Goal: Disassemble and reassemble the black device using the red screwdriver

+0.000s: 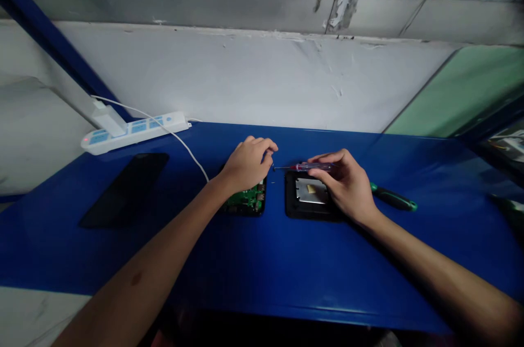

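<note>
Right hand [350,189]: the person is pinching a screwdriver [313,167] by its purple-red handle, thumb and fingers closing on it.
Left hand [248,164]: it is hovering over the green circuit board [248,197], fingers loosely curling, thumb and forefinger standing slightly apart, nothing visible between them.
Screwdriver tip: it is pointing leftward, near the left thumb.
Black cover [291,209]: it is lying right of the board, a metal plate [305,192] showing inside.
Power strip [158,127]: it is glowing red at one end; any lettering is staying too small to read.
</note>
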`<state>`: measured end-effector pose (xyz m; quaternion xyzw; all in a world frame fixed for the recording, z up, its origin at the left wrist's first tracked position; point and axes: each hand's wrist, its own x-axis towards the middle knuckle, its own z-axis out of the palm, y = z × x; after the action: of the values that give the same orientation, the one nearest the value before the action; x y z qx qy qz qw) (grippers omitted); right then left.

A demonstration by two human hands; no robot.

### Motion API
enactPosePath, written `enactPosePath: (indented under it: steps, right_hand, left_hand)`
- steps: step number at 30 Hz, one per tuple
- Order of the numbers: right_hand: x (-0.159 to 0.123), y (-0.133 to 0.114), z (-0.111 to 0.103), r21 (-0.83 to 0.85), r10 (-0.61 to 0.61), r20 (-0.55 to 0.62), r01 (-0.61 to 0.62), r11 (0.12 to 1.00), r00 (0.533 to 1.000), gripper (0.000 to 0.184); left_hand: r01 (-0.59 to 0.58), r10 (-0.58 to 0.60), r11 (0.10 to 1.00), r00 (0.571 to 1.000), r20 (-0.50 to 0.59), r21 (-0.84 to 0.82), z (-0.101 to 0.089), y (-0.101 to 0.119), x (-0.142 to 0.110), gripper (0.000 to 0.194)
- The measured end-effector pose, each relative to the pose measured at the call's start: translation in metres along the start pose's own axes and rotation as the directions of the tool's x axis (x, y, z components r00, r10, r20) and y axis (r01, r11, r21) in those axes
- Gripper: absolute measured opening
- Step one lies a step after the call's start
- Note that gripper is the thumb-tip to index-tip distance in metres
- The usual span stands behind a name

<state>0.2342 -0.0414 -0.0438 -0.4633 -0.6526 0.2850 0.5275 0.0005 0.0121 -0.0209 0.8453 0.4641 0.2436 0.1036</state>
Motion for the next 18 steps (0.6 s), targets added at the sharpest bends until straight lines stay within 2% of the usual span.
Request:
enactPosePath:
  steps: [10, 15, 18]
  right_hand:
    - [0.000, -0.001, 0.000, -0.062, -0.010, 0.022, 0.012, 0.998, 1.000, 0.023]
    - [0.001, -0.004, -0.004, -0.001, 0.003, -0.044, -0.003, 1.000, 0.999, 0.024]
    - [0.005, -0.006, -0.018, 0.031, 0.033, -0.103, -0.030, 0.999, 0.994, 0.023]
  left_hand:
    - [-0.012, 0.011, 1.000, 1.000, 0.029, 0.019, 0.002, -0.001, -0.001, 0.029]
    - [-0.030, 0.029, 0.999, 0.999, 0.028, 0.035, 0.002, -0.001, -0.001, 0.029]
    - [-0.081, 0.082, 0.994, 0.997, -0.008, 0.067, 0.003, 0.005, -0.003, 0.029]
